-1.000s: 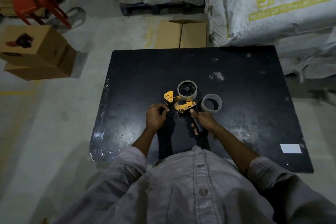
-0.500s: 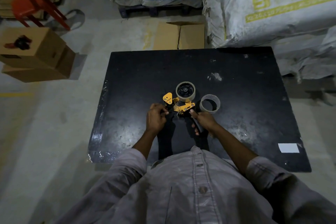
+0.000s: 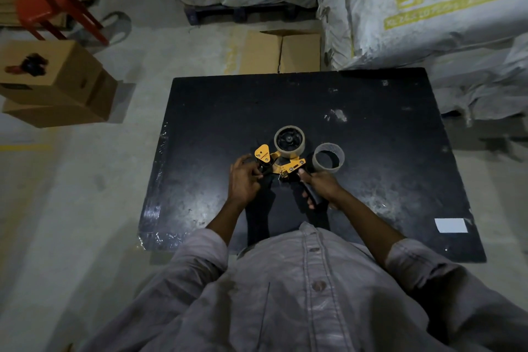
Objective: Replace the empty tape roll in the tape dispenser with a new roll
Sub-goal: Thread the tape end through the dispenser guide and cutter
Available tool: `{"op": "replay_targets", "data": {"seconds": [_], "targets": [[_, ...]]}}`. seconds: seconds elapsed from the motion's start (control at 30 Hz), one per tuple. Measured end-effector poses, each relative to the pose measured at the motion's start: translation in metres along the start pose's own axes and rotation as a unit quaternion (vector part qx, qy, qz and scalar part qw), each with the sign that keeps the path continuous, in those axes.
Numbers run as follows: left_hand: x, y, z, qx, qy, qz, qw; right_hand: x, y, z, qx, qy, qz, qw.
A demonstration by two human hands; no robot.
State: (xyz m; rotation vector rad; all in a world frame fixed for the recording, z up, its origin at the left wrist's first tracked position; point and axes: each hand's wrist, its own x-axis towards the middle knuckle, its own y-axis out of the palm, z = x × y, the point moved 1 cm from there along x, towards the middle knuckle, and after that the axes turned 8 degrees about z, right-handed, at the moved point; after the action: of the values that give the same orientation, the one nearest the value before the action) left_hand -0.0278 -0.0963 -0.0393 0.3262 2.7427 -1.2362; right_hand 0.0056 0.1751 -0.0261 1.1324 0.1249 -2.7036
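Note:
A yellow tape dispenser [image 3: 281, 164] lies on the black table [image 3: 371, 151] just in front of me. A roll of tape [image 3: 289, 141] sits on its black hub at the far end. My right hand [image 3: 321, 187] is closed around the dispenser's black handle. My left hand [image 3: 243, 180] pinches the dispenser's front end by the yellow guard plate; its fingertips are partly hidden. An empty cardboard core [image 3: 328, 158] stands on the table just right of the dispenser, apart from both hands.
A white label [image 3: 451, 225] lies near the table's right front corner. Cardboard boxes [image 3: 54, 83] stand on the floor to the left, another box [image 3: 281, 51] behind the table. Large white sacks [image 3: 414, 8] press against the table's far right.
Both hands keep their hold on the dispenser. The left hand's fingers have shifted slightly at the front end; the dispenser and the empty core stay where they were.

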Motion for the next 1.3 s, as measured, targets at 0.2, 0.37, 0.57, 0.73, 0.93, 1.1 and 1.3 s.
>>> {"op": "replay_targets", "data": {"seconds": [0.2, 0.37, 0.57, 0.73, 0.93, 1.1, 1.3], "targets": [[0.0, 0.004, 0.008, 0.023, 0.027, 0.034, 0.999, -0.002, -0.003, 0.0, -0.014, -0.003, 0.001, 1.0], [-0.005, 0.006, 0.008, 0.012, -0.002, 0.041, 0.999, 0.002, -0.002, -0.003, -0.143, -0.067, -0.051, 0.986], [-0.018, 0.014, 0.008, -0.048, -0.004, -0.01, 0.999, -0.004, 0.015, -0.006, -0.391, -0.18, -0.141, 0.891], [-0.018, 0.004, 0.007, -0.051, -0.01, -0.023, 0.998, -0.003, 0.027, 0.007, -0.468, -0.207, -0.18, 0.84], [-0.008, 0.001, 0.023, -0.101, -0.057, -0.01, 0.993, 0.0, 0.027, -0.003, -0.495, -0.172, -0.168, 0.835], [-0.014, 0.003, 0.016, -0.108, -0.07, 0.001, 0.992, -0.003, 0.024, -0.002, -0.478, -0.166, -0.152, 0.849], [-0.013, 0.005, 0.018, -0.074, -0.033, -0.003, 0.997, -0.011, 0.015, -0.001, -0.445, -0.146, -0.157, 0.87]]}}
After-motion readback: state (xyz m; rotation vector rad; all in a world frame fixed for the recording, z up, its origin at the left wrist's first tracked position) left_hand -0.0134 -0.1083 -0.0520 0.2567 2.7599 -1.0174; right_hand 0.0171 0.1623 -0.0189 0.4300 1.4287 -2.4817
